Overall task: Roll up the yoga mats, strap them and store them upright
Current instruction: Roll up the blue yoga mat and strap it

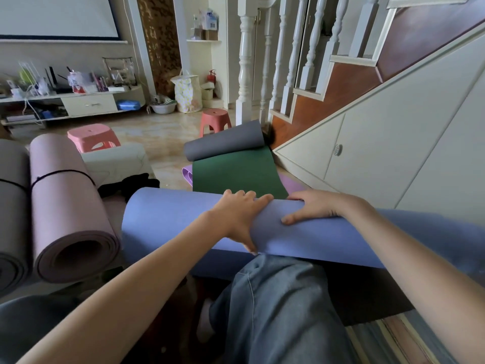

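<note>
A rolled blue yoga mat [183, 219] lies crosswise in front of the person, just above a knee in blue jeans [275, 311]. The left hand [236, 219] lies over the top of the roll with its fingers draped over the far edge and its thumb stretched down the near side, pressing the mat rather than closing round it. The right hand [315, 207] rests flat on the roll just beside the left, fingers spread and fairly straight, thumb pointing along the mat toward the left hand. Beyond the roll a green mat [236, 174] lies open on the floor, its far end curled back to show a grey underside [225, 140], and a purple mat [291, 183] peeks out beneath it on both sides. To the left lies a rolled pink mat [65, 206] bound by a dark strap [63, 174], its spiral end facing the camera, touching another rolled mat [13, 206] at the frame's edge that is also strapped. Two pink plastic stools [91, 136] stand on the tiled floor farther back, and a white staircase [341, 88] with turned balusters rises on the right.
</note>
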### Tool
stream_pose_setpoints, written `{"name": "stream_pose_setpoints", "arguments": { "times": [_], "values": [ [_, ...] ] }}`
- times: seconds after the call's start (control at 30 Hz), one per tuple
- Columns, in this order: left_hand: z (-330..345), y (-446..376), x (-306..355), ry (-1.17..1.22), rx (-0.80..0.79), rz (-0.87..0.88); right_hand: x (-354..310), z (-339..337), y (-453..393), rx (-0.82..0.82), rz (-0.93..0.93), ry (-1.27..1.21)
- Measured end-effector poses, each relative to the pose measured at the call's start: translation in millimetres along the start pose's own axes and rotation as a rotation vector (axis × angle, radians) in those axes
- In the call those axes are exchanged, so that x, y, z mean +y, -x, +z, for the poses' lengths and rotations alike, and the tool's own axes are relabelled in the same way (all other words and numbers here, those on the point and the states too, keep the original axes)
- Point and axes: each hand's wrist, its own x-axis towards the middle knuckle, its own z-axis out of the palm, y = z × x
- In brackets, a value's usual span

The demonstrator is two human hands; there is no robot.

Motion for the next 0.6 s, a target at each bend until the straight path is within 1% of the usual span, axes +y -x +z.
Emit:
{"name": "stream_pose_setpoints", "arguments": {
  "times": [0.03, 0.07, 0.17, 0.2, 0.23, 0.33, 0.43, 0.5, 0.57, 0.6],
  "values": [
    [1.7, 0.1, -1.4, 0.011, 0.01, -0.001, -1.9, 1.6, 3.4, 0.044, -0.04, 0.041],
    [3.0, 0.8, -4.2, 0.036, 0.019, -0.013, -2.8, 3.9, 8.1, 0.104, -0.077, 0.131],
    [2.6, 4.6, -12.8, 0.13, -0.009, -0.064, -5.6, 28.2, 25.6, 0.254, -0.092, 0.629],
    [2.0, 4.9, -13.5, 0.15, -0.036, -0.064, -4.8, 38.9, 28.3, 0.282, -0.075, 0.722],
    [-0.1, 4.4, -13.7, 0.166, -0.063, -0.06, -4.0, 45.8, 29.1, 0.305, -0.067, 0.748],
    [-17.5, -1.3, -14.8, 0.209, -0.124, -0.049, -0.7, 42.7, 28.2, 0.354, -0.075, 0.706],
    [-38.4, -7.2, -20.6, 0.326, -0.243, -0.034, -4.2, 20.6, 39.2, 0.365, -0.12, 0.676],
    [-51.8, -9.0, -23.6, 0.443, -0.338, -0.014, -7.9, 3.2, 50.7, 0.301, -0.144, 0.616],
    [-65.0, -8.2, -23.9, 0.564, -0.473, 0.018, -8.5, -15.0, 60.7, 0.17, -0.14, 0.473],
    [-68.3, -8.4, -24.1, 0.62, -0.567, 0.032, -8.0, -22.2, 64.3, 0.102, -0.142, 0.392]
  ]
}}
